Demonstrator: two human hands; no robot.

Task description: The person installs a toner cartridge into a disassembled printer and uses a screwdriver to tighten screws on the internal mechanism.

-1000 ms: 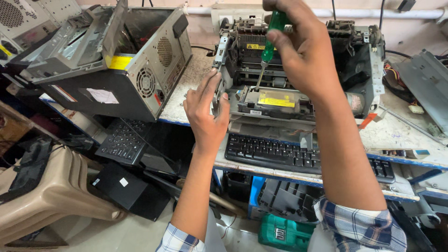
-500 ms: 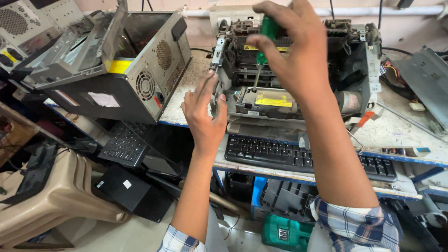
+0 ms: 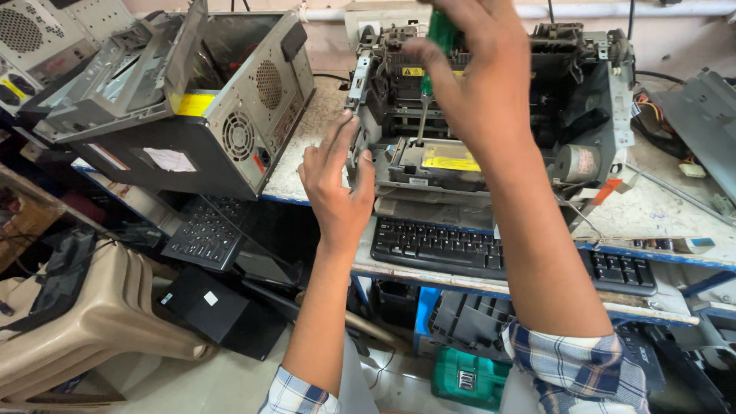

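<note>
Right hand [image 3: 479, 73] fingers clench a green-handled screwdriver [image 3: 438, 32] above the stripped printer [image 3: 491, 115]; left hand [image 3: 337, 184] fingers, spread loose, touch its left side.

Green screwdriver [image 3: 438, 34] over opened printer [image 3: 491, 115].

Screwdriver [image 3: 438, 31]: green handle, grey metal shaft, upper centre of frame under the right hand [image 3: 479, 73].
Printer frame [image 3: 491, 100]: black and dark grey, with two yellow labels, upper centre.
Computer case [image 3: 192, 115]: grey metal, black side panel, yellow strip and white sticker, upper left.
Keyboard [image 3: 460, 249]: black keys, centre.
Second keyboard [image 3: 203, 234]: black, left of centre, below the bench edge.
Bench [image 3: 307, 146]: speckled off-white top, blue edge.
Sleeves [image 3: 583, 368]: blue, white and dark plaid, bottom of frame.
Stacked chairs [image 3: 84, 330]: beige plastic, lower left.
Box [image 3: 468, 379]: green, bottom centre.
Tag [image 3: 606, 192]: orange, right of centre.
</note>
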